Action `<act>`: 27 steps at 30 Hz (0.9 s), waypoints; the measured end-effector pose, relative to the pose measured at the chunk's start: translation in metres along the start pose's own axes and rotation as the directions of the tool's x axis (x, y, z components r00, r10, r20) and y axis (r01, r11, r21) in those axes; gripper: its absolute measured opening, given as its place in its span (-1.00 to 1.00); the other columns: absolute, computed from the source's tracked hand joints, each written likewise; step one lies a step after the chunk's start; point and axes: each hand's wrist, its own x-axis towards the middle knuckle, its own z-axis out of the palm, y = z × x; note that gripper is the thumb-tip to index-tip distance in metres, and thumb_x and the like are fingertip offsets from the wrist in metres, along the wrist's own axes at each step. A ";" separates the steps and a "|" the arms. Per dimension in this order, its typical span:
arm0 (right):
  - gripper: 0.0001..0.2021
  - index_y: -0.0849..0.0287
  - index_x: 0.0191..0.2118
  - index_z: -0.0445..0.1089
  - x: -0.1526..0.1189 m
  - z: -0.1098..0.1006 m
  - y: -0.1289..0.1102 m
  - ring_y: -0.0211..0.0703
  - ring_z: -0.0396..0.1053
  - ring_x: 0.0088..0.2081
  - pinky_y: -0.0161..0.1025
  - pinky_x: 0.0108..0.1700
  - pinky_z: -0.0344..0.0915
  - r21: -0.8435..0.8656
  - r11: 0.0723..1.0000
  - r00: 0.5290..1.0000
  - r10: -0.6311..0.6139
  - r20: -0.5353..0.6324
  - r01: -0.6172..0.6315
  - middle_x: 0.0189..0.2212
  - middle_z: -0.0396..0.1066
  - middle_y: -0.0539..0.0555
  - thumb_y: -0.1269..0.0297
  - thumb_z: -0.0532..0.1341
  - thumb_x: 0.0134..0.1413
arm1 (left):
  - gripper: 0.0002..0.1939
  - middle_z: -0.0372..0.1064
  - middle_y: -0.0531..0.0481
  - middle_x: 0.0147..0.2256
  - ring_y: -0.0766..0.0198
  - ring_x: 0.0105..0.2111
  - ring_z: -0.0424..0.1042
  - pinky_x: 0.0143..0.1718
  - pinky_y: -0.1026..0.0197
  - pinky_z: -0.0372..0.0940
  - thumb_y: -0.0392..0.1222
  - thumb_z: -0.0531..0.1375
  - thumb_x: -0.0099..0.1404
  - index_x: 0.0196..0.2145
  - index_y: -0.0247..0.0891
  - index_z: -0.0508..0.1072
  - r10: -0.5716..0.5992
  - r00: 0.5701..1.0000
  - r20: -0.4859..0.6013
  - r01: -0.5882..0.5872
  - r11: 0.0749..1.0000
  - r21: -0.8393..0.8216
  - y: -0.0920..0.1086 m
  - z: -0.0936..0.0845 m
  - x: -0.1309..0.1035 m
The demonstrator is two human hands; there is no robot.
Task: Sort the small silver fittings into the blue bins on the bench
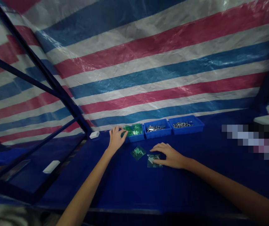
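My left hand [116, 138] reaches to the left end of a blue bin [134, 137] holding green plastic packets [136, 129]. Its fingertips are at the packets, thumb apart from the fingers, and I see nothing held. Over the dark blue table my right hand [170, 156] is spread, thumb and fingers apart, its thumb lying on or just above a small clear bag [151, 164] of metal pieces. Between the hands lies a greenish clear bag [138, 152], also with small pale pieces inside.
Two more blue bins stand in the row: the middle bin [159, 134] and the right bin [187, 129] hold small metal parts. A white box [94, 135] sits at the back left. Dark metal posts [70, 105] and a striped tarp [153, 69] enclose the table [129, 191].
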 end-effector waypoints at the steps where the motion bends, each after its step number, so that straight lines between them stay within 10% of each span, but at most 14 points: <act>1: -0.55 -0.03 0.01 0.30 0.000 0.000 -0.001 -0.02 0.21 0.02 0.03 0.10 0.01 0.002 1.000 1.000 0.005 0.008 -0.005 -0.02 0.31 0.08 -0.08 0.13 0.02 | -0.68 0.32 -0.09 -0.13 0.09 -0.10 0.23 -0.05 0.01 0.05 0.00 0.01 0.28 -0.17 -0.13 0.47 -0.004 1.000 -0.028 0.005 1.000 0.008 -0.002 -0.003 0.006; 17: -0.48 -0.04 0.04 0.27 -0.001 -0.001 0.000 0.02 0.18 0.05 0.10 0.14 -0.08 -0.008 0.998 0.997 0.066 -0.025 -0.067 -0.01 0.30 0.06 -0.12 0.15 -0.04 | -0.79 0.52 0.00 -0.26 0.19 -0.22 0.44 -0.18 0.23 0.20 -0.21 0.10 0.18 -0.34 -0.14 0.54 0.081 0.913 0.400 -0.060 0.996 -0.065 -0.022 0.012 0.073; 22: -0.46 0.00 -0.12 0.41 -0.001 0.000 -0.002 0.06 0.22 0.00 0.12 0.13 -0.07 -0.050 0.994 0.994 0.092 -0.052 -0.095 -0.07 0.32 0.08 -0.16 0.28 -0.26 | -0.71 0.49 -0.03 -0.20 0.19 -0.23 0.43 -0.16 0.20 0.26 -0.07 0.04 0.22 -0.23 -0.19 0.50 -0.032 0.984 0.175 0.078 0.962 -0.263 -0.029 0.002 0.064; 27: -0.65 0.05 -0.26 0.40 0.000 0.000 0.001 -0.05 0.30 -0.11 -0.03 -0.02 0.15 0.039 0.997 0.991 0.074 -0.113 -0.070 -0.20 0.39 0.03 0.04 0.32 -0.22 | -0.70 0.46 -0.07 -0.24 0.22 -0.22 0.40 -0.13 0.17 0.26 -0.04 0.03 0.24 -0.28 -0.25 0.46 -0.064 0.996 -0.069 0.024 0.880 -0.475 0.016 -0.020 0.027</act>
